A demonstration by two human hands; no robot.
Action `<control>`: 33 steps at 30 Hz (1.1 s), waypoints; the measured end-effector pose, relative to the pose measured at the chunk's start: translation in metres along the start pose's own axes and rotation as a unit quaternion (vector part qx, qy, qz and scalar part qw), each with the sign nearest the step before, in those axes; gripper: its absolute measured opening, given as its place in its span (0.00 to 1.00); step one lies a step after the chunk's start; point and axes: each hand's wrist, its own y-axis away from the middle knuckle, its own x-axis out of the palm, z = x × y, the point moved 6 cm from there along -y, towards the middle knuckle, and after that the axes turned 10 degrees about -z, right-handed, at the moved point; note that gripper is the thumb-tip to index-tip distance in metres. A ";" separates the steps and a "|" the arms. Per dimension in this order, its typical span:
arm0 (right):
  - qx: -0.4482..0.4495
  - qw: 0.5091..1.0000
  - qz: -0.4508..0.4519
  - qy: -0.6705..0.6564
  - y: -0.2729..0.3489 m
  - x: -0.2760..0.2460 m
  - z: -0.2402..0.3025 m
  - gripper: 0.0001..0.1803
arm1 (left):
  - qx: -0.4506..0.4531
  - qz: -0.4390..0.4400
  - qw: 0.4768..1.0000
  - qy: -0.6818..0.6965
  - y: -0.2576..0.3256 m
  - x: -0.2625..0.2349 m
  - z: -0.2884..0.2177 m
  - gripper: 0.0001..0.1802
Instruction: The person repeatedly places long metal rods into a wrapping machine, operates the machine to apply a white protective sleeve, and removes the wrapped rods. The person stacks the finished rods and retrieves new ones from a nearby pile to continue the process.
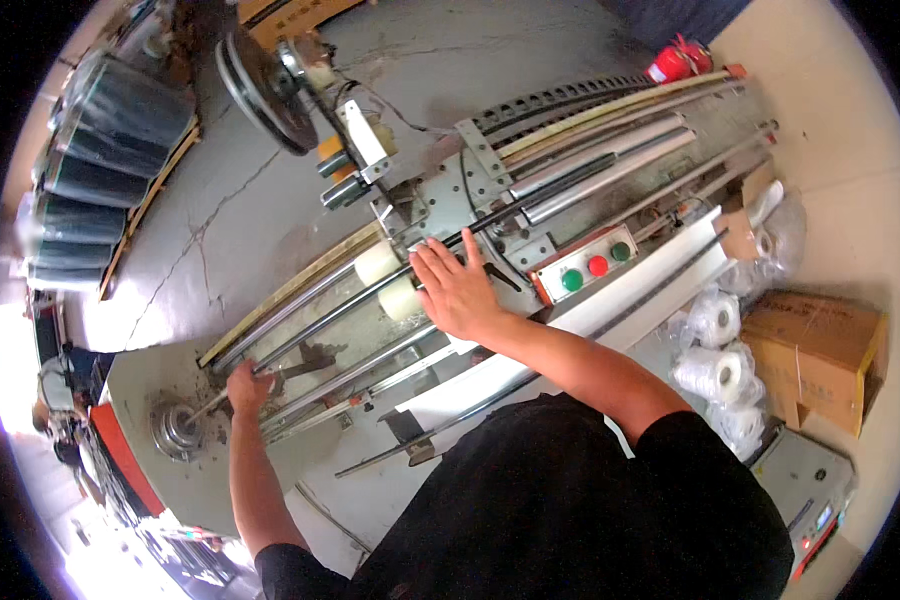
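A long dark rod (330, 318) lies slantwise along the machine bed. At its lower left end my left hand (248, 388) is closed round it, close to the round metal chuck (175, 430). A thin metal shaft (210, 405) runs between the chuck and that hand. My right hand (457, 295) lies with fingers stretched over the rod, beside two white rollers (400, 298). Under and beyond the right hand stands a grey metal carriage (440, 200). A black lever (502, 276) sticks out just right of this hand.
A panel with green and red buttons (598, 266) sits right of my right hand. A white trough (620, 325) crosses before my body. Plastic-wrapped white rolls (715, 372) and a cardboard box (820, 345) stand at right. A large wheel (260, 90) rises beyond the bed.
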 end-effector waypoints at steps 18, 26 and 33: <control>-0.019 1.000 0.010 -0.003 -0.005 0.003 0.003 0.31 | 0.083 0.148 0.984 0.052 -0.047 0.018 -0.280 0.24; 0.000 1.000 -0.002 0.024 -0.002 -0.001 0.002 0.29 | 0.087 0.149 0.983 0.070 -0.044 0.012 -0.279 0.26; 0.024 0.999 -0.030 0.013 -0.001 -0.002 0.004 0.29 | 0.060 0.145 0.985 0.064 -0.030 0.006 -0.177 0.24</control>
